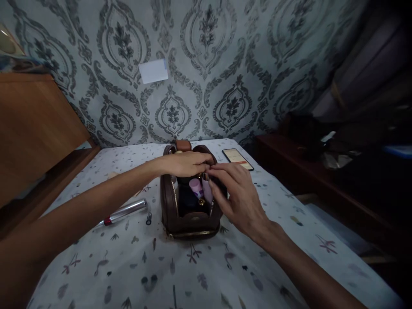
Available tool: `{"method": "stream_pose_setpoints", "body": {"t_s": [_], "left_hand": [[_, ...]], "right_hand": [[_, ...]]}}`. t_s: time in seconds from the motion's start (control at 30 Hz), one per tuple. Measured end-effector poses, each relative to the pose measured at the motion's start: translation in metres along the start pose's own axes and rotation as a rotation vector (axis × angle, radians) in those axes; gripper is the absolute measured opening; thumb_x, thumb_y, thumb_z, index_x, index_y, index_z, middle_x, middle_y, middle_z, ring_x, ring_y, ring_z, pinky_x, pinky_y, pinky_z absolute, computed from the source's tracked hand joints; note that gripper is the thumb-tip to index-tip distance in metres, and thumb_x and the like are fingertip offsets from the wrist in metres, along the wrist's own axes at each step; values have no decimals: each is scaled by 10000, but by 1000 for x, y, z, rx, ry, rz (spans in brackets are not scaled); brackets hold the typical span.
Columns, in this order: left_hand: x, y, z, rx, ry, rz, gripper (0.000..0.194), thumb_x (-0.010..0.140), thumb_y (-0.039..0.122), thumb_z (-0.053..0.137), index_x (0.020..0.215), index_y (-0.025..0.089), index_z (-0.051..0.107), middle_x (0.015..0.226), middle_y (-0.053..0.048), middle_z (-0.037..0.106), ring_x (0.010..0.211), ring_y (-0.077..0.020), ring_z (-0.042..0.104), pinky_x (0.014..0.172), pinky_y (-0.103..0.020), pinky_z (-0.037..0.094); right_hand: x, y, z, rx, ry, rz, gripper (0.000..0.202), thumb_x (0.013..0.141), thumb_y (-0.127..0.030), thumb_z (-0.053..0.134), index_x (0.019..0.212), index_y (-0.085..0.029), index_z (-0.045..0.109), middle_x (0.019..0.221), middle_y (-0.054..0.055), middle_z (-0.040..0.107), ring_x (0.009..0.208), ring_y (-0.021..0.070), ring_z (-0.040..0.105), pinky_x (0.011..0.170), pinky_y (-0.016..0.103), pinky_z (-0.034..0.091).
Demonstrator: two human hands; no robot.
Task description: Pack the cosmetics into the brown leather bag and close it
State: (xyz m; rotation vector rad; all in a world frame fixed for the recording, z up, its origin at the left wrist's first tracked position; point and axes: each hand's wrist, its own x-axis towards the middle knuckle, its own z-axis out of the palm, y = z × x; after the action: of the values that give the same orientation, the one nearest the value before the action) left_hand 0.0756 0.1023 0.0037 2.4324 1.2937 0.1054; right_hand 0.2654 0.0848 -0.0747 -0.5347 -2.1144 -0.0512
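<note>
A dark brown zip bag stands open on the patterned sheet. My left hand reaches across its opening, palm down, with bent fingers by the right rim. My right hand comes from the right, its thumb inside the bag and its fingers curled against the left fingertips. Both hands are closed; what lies between their fingertips is hidden. Right beside the thumb stands a lilac tube. Next to it is a pink-capped container, and a small gold-coloured piece shows below. The bag's far interior is covered by my left hand.
A silver tube with a red band lies left of the bag, near a small dark ring-shaped item. A phone with a lit screen lies at the back right. Wooden furniture borders the left; a patterned wall rises behind.
</note>
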Motion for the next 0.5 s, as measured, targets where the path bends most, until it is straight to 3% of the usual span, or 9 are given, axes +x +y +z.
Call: {"method": "stream_pose_setpoints", "body": {"t_s": [0.13, 0.27, 0.37, 0.5], "left_hand": [[4, -2, -2, -11, -15, 20, 264, 961, 200, 366, 1122, 122, 560, 1106, -86, 656, 999, -166, 608, 860, -243, 456], [-3, -1, -8, -47, 62, 75, 252, 965, 221, 377, 1087, 148, 584, 1099, -62, 662, 966, -150, 612, 873, -247, 464], [-23, 3, -14, -122, 219, 70, 267, 969, 242, 387, 1090, 156, 609, 1078, -62, 680, 954, -158, 626, 863, -265, 476], [-69, 5, -15, -145, 476, 22, 265, 965, 276, 417, 1048, 162, 642, 1024, -60, 699, 942, -178, 646, 854, -289, 487]], "right_hand": [[2, 2, 0, 16, -21, 18, 194, 949, -183, 492, 1106, -210, 602, 1114, 118, 665, 1074, 279, 605, 932, 484, 475], [4, 3, 2, 32, -36, 36, 188, 947, -190, 490, 1089, -211, 612, 1097, 113, 677, 1104, 284, 604, 965, 498, 465], [5, 3, 2, 28, -35, 24, 175, 957, -208, 489, 1078, -211, 615, 1074, 110, 683, 1096, 285, 611, 963, 498, 466], [7, 5, 0, 13, -31, -8, 183, 965, -234, 485, 1084, -219, 624, 1055, 98, 697, 1082, 280, 622, 948, 487, 472]]}}
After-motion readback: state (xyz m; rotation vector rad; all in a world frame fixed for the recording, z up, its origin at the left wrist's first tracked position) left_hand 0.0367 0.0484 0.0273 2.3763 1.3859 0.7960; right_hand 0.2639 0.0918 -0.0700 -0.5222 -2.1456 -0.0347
